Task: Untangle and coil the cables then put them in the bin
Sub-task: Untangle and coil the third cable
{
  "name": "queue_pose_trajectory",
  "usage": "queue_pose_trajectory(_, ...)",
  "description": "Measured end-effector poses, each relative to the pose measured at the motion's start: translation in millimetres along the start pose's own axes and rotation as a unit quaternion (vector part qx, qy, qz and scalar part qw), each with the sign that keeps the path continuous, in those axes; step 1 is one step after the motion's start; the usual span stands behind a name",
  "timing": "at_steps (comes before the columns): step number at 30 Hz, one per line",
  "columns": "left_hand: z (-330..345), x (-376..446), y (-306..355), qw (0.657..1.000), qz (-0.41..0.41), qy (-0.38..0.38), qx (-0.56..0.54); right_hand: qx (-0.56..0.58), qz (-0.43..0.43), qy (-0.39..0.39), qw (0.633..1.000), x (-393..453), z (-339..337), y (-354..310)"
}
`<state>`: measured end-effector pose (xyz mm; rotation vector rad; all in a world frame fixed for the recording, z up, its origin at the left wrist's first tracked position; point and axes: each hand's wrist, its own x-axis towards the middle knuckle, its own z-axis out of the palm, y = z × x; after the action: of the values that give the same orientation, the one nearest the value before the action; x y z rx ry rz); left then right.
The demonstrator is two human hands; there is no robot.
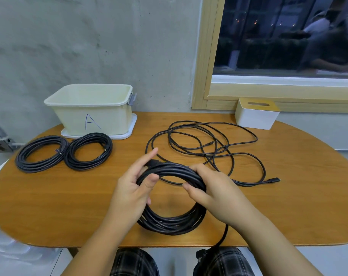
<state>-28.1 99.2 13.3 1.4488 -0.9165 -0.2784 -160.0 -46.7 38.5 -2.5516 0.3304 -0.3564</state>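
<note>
Both hands [133,188] [215,193] grip black coil [169,220], tail end hanging twd lap.

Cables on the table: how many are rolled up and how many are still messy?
Rolled up, lying by the bin: 2
Rolled up, held in both hands: 1
Still messy, lying loose: 1
Total: 4 cables

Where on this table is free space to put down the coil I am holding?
Bare wood lies near the table's front left edge, before the two finished black coils, and at front right below the loose black cable. Crowded: around that cable and the cream bin.
</note>
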Motion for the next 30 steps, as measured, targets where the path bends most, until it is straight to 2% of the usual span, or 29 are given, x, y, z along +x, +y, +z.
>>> queue_pose_trajectory(2,-1.7,0.7,-7.8,0.999,0.006,-0.006,0.052,-0.005,-0.003,-0.006,1.0,-0.3,0.2,-0.4)
queue_pose_trajectory(4,-4.8,4.2,-14.6,0.983,0.031,0.007,0.182,-0.025,-0.008,-0.012,1.0,-0.2,0.4,0.6)
queue_pose_trajectory(6,-9.0,6.6,-17.3,0.944,0.083,0.004,0.32,-0.044,-0.016,-0.017,0.999,-0.5,0.7,1.7)
queue_pose_trajectory(8,-12.8,9.0,-15.2,0.895,0.144,-0.041,0.42,-0.041,-0.021,-0.023,0.999,-1.4,0.1,2.7)
queue_pose_trajectory(9,-14.0,9.9,-11.6,0.896,0.138,-0.076,0.416,-0.035,-0.025,-0.024,0.999,-1.8,-0.6,2.9)
queue_pose_trajectory(11,-13.1,7.4,-2.6,0.94,0.068,-0.131,0.309,-0.023,-0.033,-0.025,0.999,-2.0,-1.9,3.5)
queue_pose_trajectory(13,-10.2,4.6,-1.7,0.964,0.042,-0.123,0.231,-0.017,-0.038,-0.023,0.999,-2.5,-2.5,3.9)
queue_pose_trajectory(15,-8.4,2.8,-3.6,0.956,0.073,-0.106,0.264,-0.017,-0.043,-0.018,0.999,-3.0,-3.2,4.2)
queue_pose_trajectory(18,-5.9,5.7,0.0,0.898,0.161,-0.099,0.398,-0.029,-0.052,-0.017,0.998,-3.0,-2.9,4.2)
queue_pose_trajectory(20,0.8,8.3,7.9,0.876,0.188,-0.139,0.423,-0.063,-0.076,-0.012,0.995,-1.4,-0.8,2.8)
queue_pose_trajectory(21,4.7,8.4,10.6,0.879,0.182,-0.166,0.408,-0.082,-0.089,-0.009,0.993,-0.7,0.7,1.8)
queue_pose_trajectory(24,7.9,9.7,8.3,0.923,0.105,-0.205,0.308,-0.06,-0.088,0.014,0.994,-1.3,2.9,0.5)
queue_pose_trajectory(28,4.2,5.2,5.5,0.982,0.047,-0.079,0.168,-0.006,-0.051,0.05,0.997,-4.0,-1.2,5.9)
queue_pose_trajectory(30,4.0,4.5,6.3,0.994,0.013,-0.014,0.105,0.027,-0.021,0.049,0.998,-5.0,-4.1,10.1)
